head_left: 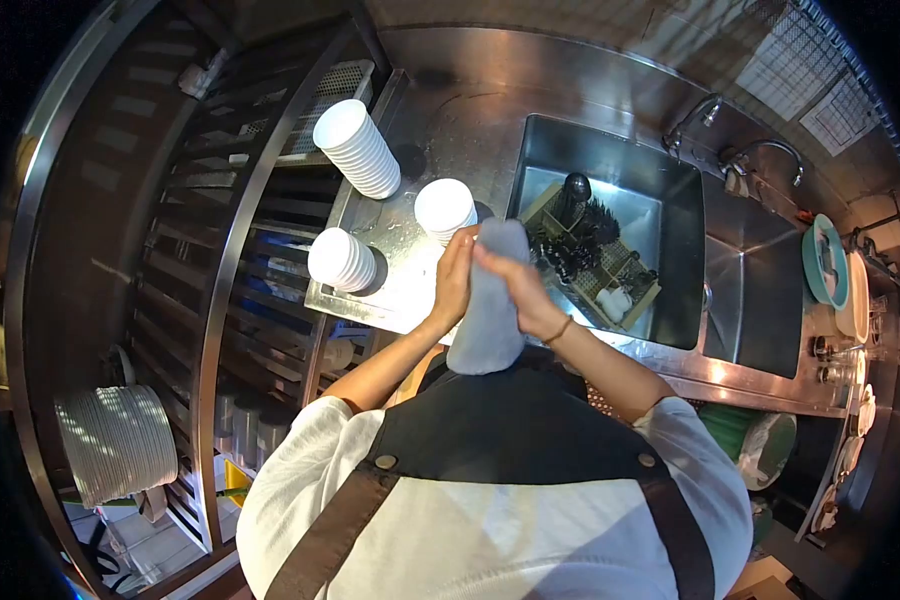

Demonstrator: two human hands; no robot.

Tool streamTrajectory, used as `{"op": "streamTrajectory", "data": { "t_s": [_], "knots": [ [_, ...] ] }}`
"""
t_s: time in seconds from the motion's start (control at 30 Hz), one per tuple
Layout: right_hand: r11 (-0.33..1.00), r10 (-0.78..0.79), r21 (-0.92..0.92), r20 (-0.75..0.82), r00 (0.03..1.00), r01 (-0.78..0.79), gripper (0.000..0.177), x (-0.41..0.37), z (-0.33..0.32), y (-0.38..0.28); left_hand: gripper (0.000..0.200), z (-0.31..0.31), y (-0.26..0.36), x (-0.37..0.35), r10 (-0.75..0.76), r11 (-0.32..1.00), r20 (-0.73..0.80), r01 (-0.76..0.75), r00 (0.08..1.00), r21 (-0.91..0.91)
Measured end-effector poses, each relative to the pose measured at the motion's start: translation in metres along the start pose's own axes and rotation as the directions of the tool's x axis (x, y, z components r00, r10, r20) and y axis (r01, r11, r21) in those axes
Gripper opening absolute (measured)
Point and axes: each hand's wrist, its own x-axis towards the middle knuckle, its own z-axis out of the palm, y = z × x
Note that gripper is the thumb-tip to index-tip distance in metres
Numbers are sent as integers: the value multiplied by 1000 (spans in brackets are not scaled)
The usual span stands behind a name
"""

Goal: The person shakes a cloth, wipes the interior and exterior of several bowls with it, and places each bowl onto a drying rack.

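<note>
A pale grey cloth [488,325] hangs between my hands in front of my dark apron. My right hand [535,300] is closed on it, with fingers lying across its upper part. At the cloth's left edge, my left hand [454,280] presses its fingers together against the fabric. Whether anything sits inside the cloth is hidden. Just beyond my left fingertips stands a stack of white cups or bowls [445,205]. Two more white stacks are on the steel counter [460,130]: a tall leaning one [358,150] and a shorter one [340,260].
Right of my hands, a sink [682,250] holds a divided basket [642,305] of dark utensils. A second basin [760,290] and faucets [710,108] lie farther right. A slatted metal rack [232,250] stands left, with stacked plates [120,445] low down. A turquoise basin [823,260] is far right.
</note>
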Motion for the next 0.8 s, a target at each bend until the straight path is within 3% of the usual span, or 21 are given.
{"op": "streamTrajectory", "data": {
  "t_s": [0.03,0.07,0.1,0.13,0.17,0.23,0.27,0.3,0.33,0.37,0.43,0.47,0.5,0.57,0.6,0.63,0.67,0.7,0.73,0.77,0.8],
  "knots": [
    [978,156,144,-35,987,-150,58,0,4,-8,50,-2,-1,-3,-9,1000,1,9,1000,3],
    [978,156,144,-34,987,-150,58,-1,-2,-1,49,-4,-4,-2,-141,967,30,144,990,-208],
    [916,-212,-323,116,970,239,57,-4,-15,14,49,-5,-5,0,-261,872,85,273,962,-406],
    [516,-437,-621,401,805,590,56,-4,-24,23,48,-11,4,7,-588,505,241,584,772,-636],
    [517,-436,-621,402,806,589,56,0,-31,32,45,-18,-14,10,-570,504,306,618,763,-603],
    [157,-648,-681,475,595,715,56,0,-30,31,43,-15,-24,8,-576,471,297,606,762,-640],
    [637,-443,-583,259,858,505,49,-3,-25,33,40,-10,-34,8,-300,879,63,302,952,-368],
    [635,-443,-584,260,858,506,49,0,-25,24,38,-6,-41,3,92,995,-35,-91,995,34],
    [975,-95,-184,179,979,128,43,6,-27,14,36,-8,-18,-5,47,989,40,-52,998,136],
    [905,268,259,269,925,-337,37,10,-29,7,36,-11,-11,-8,49,989,37,-54,998,138],
    [934,265,160,294,918,-321,31,6,-44,0,37,-15,-6,-14,-169,985,212,160,962,58],
    [936,323,27,320,890,-350,32,6,-55,-6,41,-18,-8,-17,-341,892,344,417,875,-175],
    [925,379,-104,338,861,-366,33,8,-67,-13,49,-27,-7,-17,-545,589,514,738,663,-329],
    [955,297,-138,364,883,-264,36,25,-99,6,47,-43,-8,-15,-436,318,750,865,497,-388],
    [977,194,-137,224,955,-167,37,26,-99,-4,47,-43,-10,-14,-435,323,750,864,498,-386],
    [986,82,-150,79,993,-69,37,27,-98,-13,46,-41,-12,-14,-391,456,677,770,624,-446],
    [999,23,28,-21,1000,-22,40,31,-90,-15,45,-37,-14,-16,-330,573,594,656,734,-492],
    [999,26,28,-21,999,-26,40,28,-74,-8,26,-22,9,-14,-388,723,388,537,836,-436],
    [985,-172,-14,-80,982,171,42,23,-53,1,21,-20,1,-7,-338,900,291,398,895,-178],
    [932,-363,-66,-127,923,358,45,16,-36,11,17,-19,-11,3,-255,965,211,235,944,114],
    [961,-268,-103,-117,956,257,47,6,-28,30,13,-17,-20,11,-135,983,113,118,984,142]
  ]
}}
